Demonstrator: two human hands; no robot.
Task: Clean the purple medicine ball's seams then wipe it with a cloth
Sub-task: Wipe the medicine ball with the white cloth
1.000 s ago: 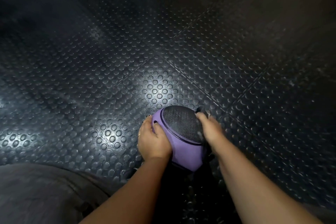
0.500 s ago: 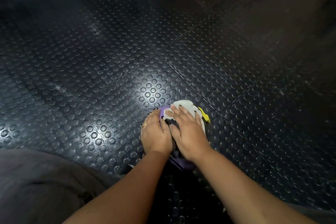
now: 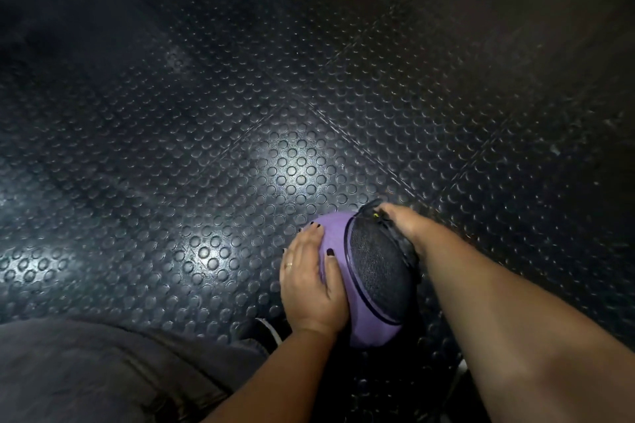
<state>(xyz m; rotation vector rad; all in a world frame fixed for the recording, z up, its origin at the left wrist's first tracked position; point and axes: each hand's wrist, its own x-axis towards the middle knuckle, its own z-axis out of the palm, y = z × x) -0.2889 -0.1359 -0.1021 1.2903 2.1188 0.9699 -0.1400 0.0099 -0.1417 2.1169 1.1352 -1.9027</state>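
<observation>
A black studded rubber floor [image 3: 206,147] fills the frame, its tile joints crossing above centre and 2 patches of glare lighting the studs at middle and left. A dark grey trouser leg [image 3: 103,371] takes up the lower left corner. The ball [image 3: 372,326], purple with 1 black textured panel facing up, sits on the floor at lower centre-right, between 2 bare forearms reaching in from the bottom edge. The left hand [image 3: 309,285] lies flat against the ball's purple left side, fingers straight and spread, nails dark. The right hand [image 3: 403,226] grasps a dark item [image 3: 407,245] against the ball's upper right edge; it is too dim to identify. A shoe [image 3: 269,333] with a pale stripe shows just below the left wrist. A ring [image 3: 288,264] sits on 1 left finger.
</observation>
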